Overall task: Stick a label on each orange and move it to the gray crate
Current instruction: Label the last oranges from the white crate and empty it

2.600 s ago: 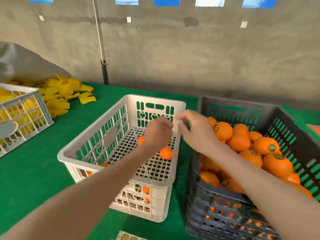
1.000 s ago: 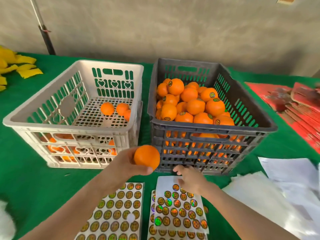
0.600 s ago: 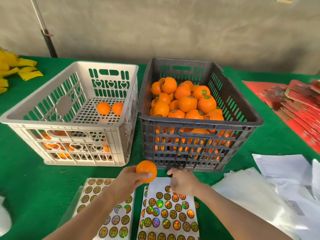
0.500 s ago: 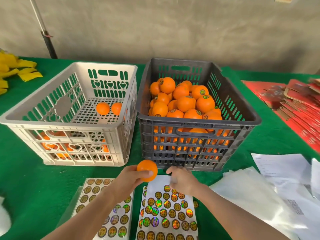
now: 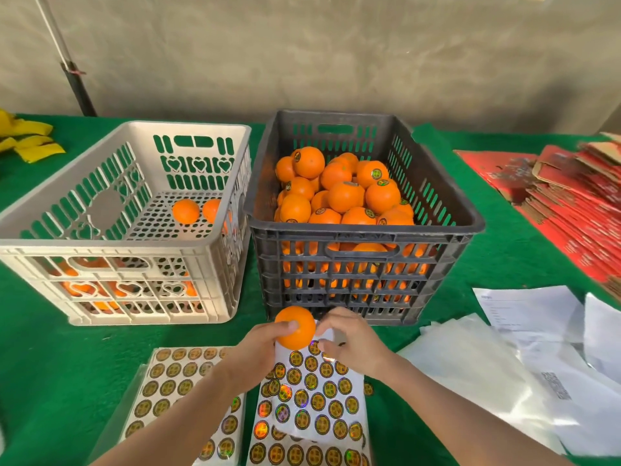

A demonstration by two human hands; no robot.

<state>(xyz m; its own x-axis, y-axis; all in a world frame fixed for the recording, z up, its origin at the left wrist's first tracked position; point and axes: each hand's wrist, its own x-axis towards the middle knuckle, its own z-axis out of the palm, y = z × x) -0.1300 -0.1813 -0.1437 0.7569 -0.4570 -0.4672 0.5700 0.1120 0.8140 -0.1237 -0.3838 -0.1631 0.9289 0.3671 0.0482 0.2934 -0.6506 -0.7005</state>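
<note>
My left hand (image 5: 255,351) grips an orange (image 5: 295,327) with no label showing, just in front of the gray crate (image 5: 366,230). My right hand (image 5: 353,344) is right beside it, thumb and forefinger pinching the top edge of the label sheet (image 5: 316,401); whether a peeled label sits between the fingers is hidden. The gray crate is heaped with labelled oranges (image 5: 346,196). Left of it, the white crate (image 5: 111,243) holds a few oranges (image 5: 185,211). A second label sheet (image 5: 168,388) lies under my left forearm.
The green cloth table (image 5: 504,264) carries white papers and plastic bags (image 5: 487,371) at the right front, a stack of red cartons (image 5: 578,203) at the far right and yellow pieces (image 5: 30,146) at the far left. A dark pole (image 5: 72,75) stands against the wall.
My left hand took an orange out of the white crate and brought it down to the label sheets. My right hand moved from the sheet's top up against the orange.
</note>
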